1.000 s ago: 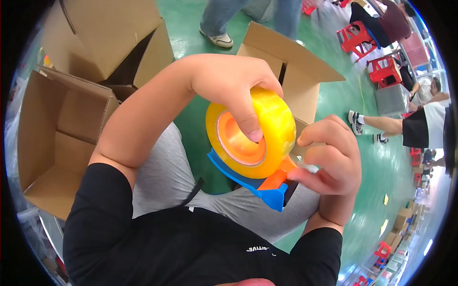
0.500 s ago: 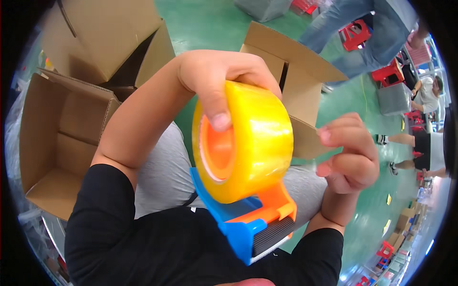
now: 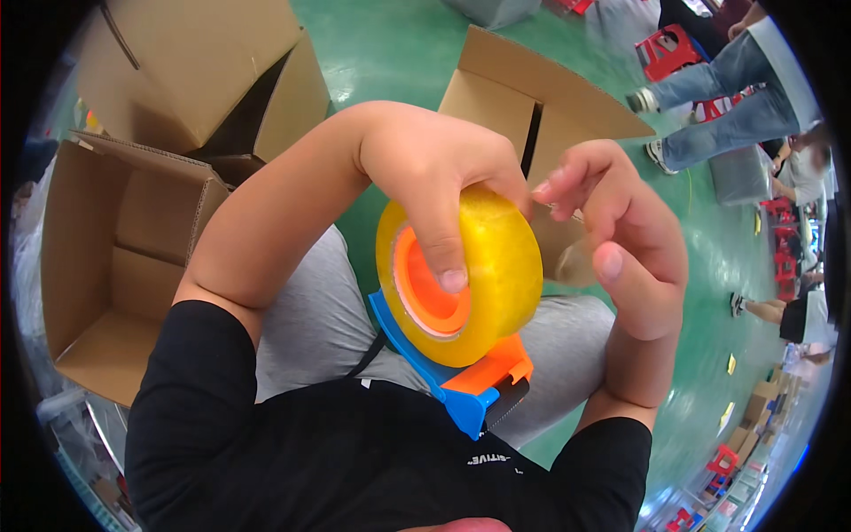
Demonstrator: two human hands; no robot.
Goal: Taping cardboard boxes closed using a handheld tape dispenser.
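Hanging beneath left hand [image 3: 434, 164] (thumb [image 3: 441, 235] across core [image 3: 424, 293]), yellow tape roll [image 3: 507, 279]

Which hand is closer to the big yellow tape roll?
Left. The left hand is right on the yellow tape roll, holding it from above; the right hand is beside it, to the right, not gripping it.

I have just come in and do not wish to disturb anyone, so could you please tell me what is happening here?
A person's left hand holds a yellow tape roll in a blue and orange dispenser. The right hand is beside the roll, thumb and index finger apart; I cannot tell if it touches any tape. An open cardboard box is ahead, with more boxes on the left.
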